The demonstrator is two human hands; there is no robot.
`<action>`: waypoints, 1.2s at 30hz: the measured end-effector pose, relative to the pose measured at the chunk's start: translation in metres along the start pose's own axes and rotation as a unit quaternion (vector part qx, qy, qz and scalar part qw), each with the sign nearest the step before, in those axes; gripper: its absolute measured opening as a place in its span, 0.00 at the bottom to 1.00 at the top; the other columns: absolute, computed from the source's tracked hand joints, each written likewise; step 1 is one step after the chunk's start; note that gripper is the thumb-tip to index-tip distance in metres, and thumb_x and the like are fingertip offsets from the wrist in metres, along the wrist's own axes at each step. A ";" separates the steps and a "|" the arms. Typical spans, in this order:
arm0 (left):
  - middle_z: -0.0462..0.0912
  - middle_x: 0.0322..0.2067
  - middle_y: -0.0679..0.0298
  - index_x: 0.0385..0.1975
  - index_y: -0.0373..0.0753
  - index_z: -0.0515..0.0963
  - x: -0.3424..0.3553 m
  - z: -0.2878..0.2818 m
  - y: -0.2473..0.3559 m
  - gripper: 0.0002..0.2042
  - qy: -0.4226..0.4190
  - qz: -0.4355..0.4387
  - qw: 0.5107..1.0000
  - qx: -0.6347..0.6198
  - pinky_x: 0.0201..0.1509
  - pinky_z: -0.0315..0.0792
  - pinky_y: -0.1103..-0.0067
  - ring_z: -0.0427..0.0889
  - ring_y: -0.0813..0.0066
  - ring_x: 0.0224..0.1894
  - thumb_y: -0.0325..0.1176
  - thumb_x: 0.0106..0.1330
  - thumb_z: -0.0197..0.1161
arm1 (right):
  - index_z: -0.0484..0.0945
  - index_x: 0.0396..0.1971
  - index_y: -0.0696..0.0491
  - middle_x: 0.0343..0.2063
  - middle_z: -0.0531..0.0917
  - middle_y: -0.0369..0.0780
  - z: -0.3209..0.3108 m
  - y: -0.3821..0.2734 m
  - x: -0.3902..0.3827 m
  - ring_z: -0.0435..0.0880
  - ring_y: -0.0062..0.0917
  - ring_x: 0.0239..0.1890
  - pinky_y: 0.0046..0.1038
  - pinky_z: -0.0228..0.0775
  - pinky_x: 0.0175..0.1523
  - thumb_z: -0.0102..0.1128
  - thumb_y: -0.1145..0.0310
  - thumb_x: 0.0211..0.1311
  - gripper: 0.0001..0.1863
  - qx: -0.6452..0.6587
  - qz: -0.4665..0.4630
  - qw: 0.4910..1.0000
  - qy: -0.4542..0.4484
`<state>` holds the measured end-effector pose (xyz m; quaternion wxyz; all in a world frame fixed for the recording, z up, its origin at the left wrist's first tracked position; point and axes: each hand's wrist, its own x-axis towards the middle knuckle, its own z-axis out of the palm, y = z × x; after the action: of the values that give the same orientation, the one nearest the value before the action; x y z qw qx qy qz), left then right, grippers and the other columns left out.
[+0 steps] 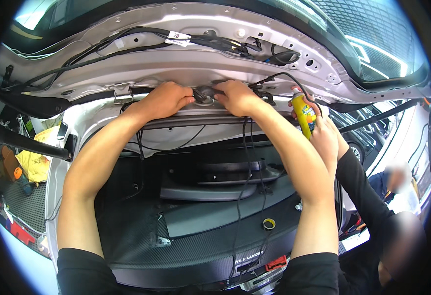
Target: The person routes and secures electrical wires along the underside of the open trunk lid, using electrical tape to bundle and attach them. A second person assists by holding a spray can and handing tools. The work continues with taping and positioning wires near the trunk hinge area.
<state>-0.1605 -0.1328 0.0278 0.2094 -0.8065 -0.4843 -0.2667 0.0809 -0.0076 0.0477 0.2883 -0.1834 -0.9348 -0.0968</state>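
A raised tailgate [171, 22] of bare silver metal spans the top of the head view. At the middle of its lower edge is a round opening or fitting [205, 97] with dark strands in it, possibly wires. My left hand [166, 102], fingers curled and closed, is at the left side of this spot. My right hand [238, 99] is bent at its right side, its fingertips pressed in. What the fingertips of either hand hold is hidden. To the right, another person's hands [327, 135] hold a yellow spray can [304, 114] near the tailgate edge.
Black cable bundles [149, 30] run across the tailgate panel, and loose black cables [245, 169] hang down. Grey trim pieces [205, 191] and a tape roll [269, 224] lie in the boot. Struts [26, 140] flank the opening. A yellow bag [32, 160] is at left.
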 end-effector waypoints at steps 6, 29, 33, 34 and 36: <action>0.84 0.30 0.46 0.43 0.38 0.84 -0.001 -0.005 0.002 0.09 -0.026 -0.010 1.000 -0.012 0.41 0.75 0.54 0.82 0.37 0.37 0.38 0.76 0.64 | 0.88 0.48 0.57 0.41 0.88 0.55 -0.006 0.001 -0.010 0.86 0.54 0.47 0.46 0.77 0.54 0.67 0.65 0.70 0.13 0.079 0.012 0.997 -0.021; 0.81 0.25 0.47 0.37 0.37 0.82 -0.007 -0.012 -0.007 0.11 -0.050 -0.064 0.997 -0.009 0.38 0.73 0.59 0.80 0.42 0.31 0.39 0.77 0.64 | 0.87 0.44 0.57 0.33 0.87 0.53 -0.006 0.012 -0.028 0.86 0.55 0.39 0.49 0.78 0.46 0.64 0.66 0.70 0.11 0.033 -0.059 0.997 0.049; 0.83 0.27 0.48 0.37 0.38 0.82 -0.007 -0.005 0.001 0.11 -0.033 -0.051 0.997 0.043 0.40 0.74 0.56 0.82 0.42 0.34 0.40 0.76 0.63 | 0.86 0.48 0.55 0.40 0.89 0.50 -0.005 -0.004 -0.031 0.88 0.51 0.44 0.51 0.80 0.50 0.67 0.63 0.67 0.15 -0.065 -0.023 0.997 0.039; 0.84 0.28 0.48 0.37 0.38 0.82 -0.005 -0.003 0.003 0.12 -0.032 -0.045 0.997 0.045 0.41 0.74 0.56 0.83 0.42 0.34 0.40 0.76 0.63 | 0.83 0.42 0.54 0.39 0.87 0.47 -0.003 -0.012 -0.034 0.89 0.48 0.43 0.50 0.81 0.47 0.71 0.59 0.64 0.15 -0.072 -0.043 0.992 0.097; 0.84 0.29 0.48 0.37 0.38 0.83 -0.006 -0.004 0.002 0.12 -0.032 -0.042 0.997 0.054 0.41 0.75 0.56 0.83 0.42 0.35 0.41 0.76 0.63 | 0.80 0.44 0.54 0.38 0.85 0.44 0.005 -0.039 -0.025 0.89 0.46 0.41 0.47 0.82 0.45 0.76 0.54 0.59 0.22 -0.084 -0.064 0.982 0.159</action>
<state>-0.1617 -0.1398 0.0268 0.2256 -0.7813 -0.5379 -0.2223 0.0816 -0.0485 0.0263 0.4095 -0.1292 -0.8756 -0.2214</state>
